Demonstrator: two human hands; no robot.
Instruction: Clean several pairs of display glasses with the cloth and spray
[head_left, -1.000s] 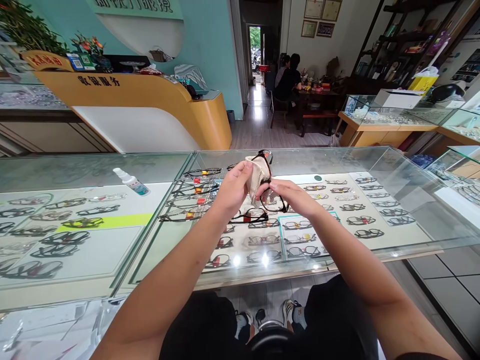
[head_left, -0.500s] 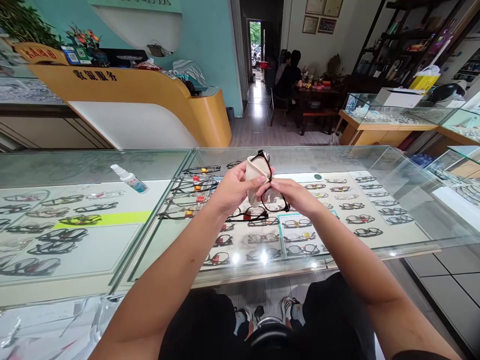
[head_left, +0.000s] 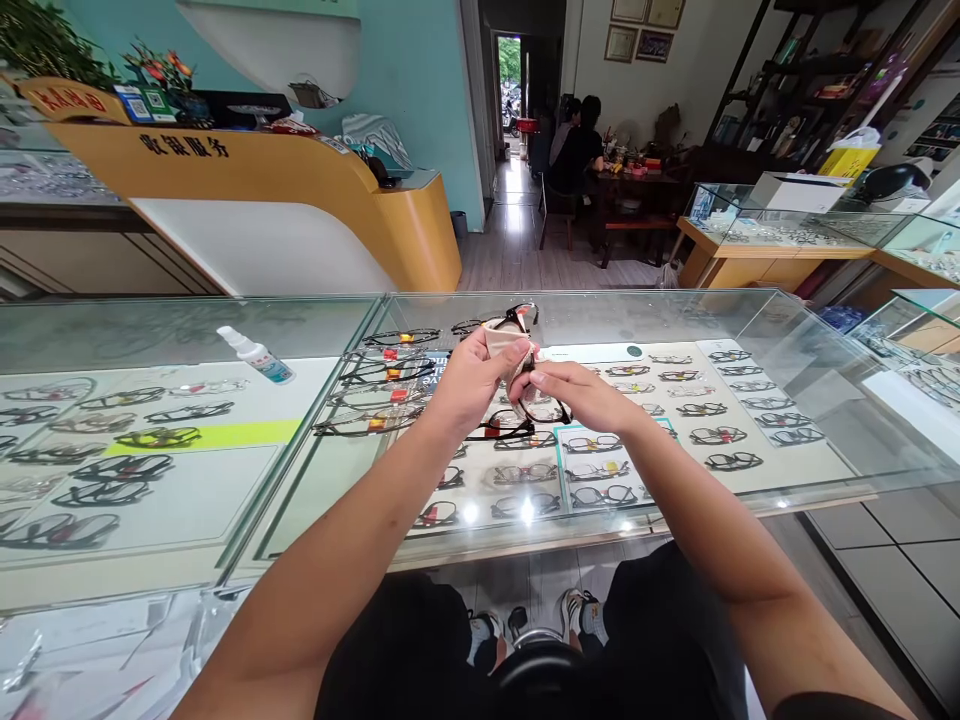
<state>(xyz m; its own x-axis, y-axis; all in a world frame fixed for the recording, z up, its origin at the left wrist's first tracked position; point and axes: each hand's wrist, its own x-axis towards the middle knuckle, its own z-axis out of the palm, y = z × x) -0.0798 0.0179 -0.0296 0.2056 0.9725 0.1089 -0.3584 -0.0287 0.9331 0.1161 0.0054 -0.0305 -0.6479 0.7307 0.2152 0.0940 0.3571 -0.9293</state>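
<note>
Over the glass counter, my left hand (head_left: 472,378) is closed on a beige cleaning cloth (head_left: 500,338), its thumb pressing the cloth against a pair of dark-rimmed eyeglasses (head_left: 568,412). My right hand (head_left: 589,394) pinches the same eyeglasses near the middle of the frame. One lens hangs below the right fingers; the other is mostly covered by cloth and left fingers. Just behind the left hand, several dark eyeglasses with coloured tags, among them one black pair (head_left: 375,422), lie on the counter top. A white spray bottle (head_left: 256,356) lies tilted farther left.
The glass display counter (head_left: 660,520) spans the view, with rows of eyeglasses inside. Beyond it stand a yellow cashier desk (head_left: 420,235) at left and another glass showcase (head_left: 787,235) at right. Two people (head_left: 581,150) sit at a dark table in the back.
The eyeglasses have tilted and shifted slightly left in my hands. The cloth is now bunched lower around the lens, and my right hand has moved a little left and down.
</note>
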